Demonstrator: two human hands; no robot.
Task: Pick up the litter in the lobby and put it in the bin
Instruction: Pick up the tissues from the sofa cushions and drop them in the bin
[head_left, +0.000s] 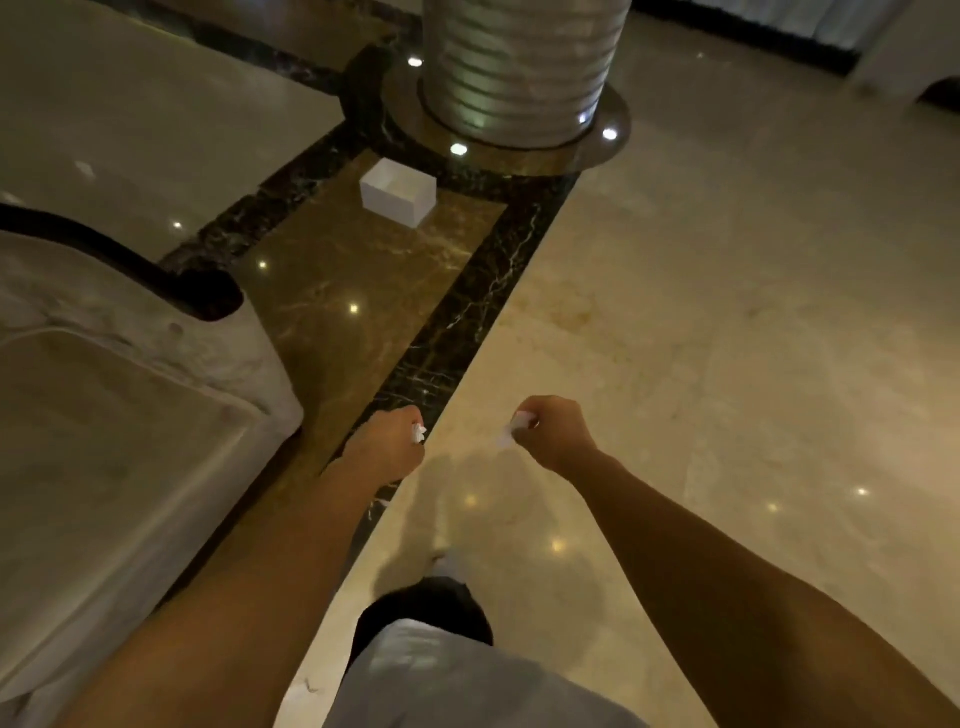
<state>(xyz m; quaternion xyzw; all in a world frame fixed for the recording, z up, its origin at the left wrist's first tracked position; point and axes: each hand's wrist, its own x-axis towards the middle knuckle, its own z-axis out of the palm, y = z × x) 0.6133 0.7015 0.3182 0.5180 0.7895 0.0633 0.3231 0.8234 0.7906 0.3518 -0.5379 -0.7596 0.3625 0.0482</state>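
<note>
Both my arms reach forward over a polished marble lobby floor. My left hand (397, 439) is closed around a small white paper scrap (418, 433) that pokes out by the thumb. My right hand (550, 428) is closed on another crumpled white paper scrap (511, 428), part of which hangs below the fingers. Ahead on the brown marble strip stands a small white open box (399, 193), the bin, just in front of a column base. It is well beyond both hands.
A ribbed silver column (519, 62) rises from a round brass base with floor lights. A pale sofa (104, 395) with a dark curved armrest fills the left side. Light marble floor (727, 312) spreads to the right. My grey shirt and a foot show below.
</note>
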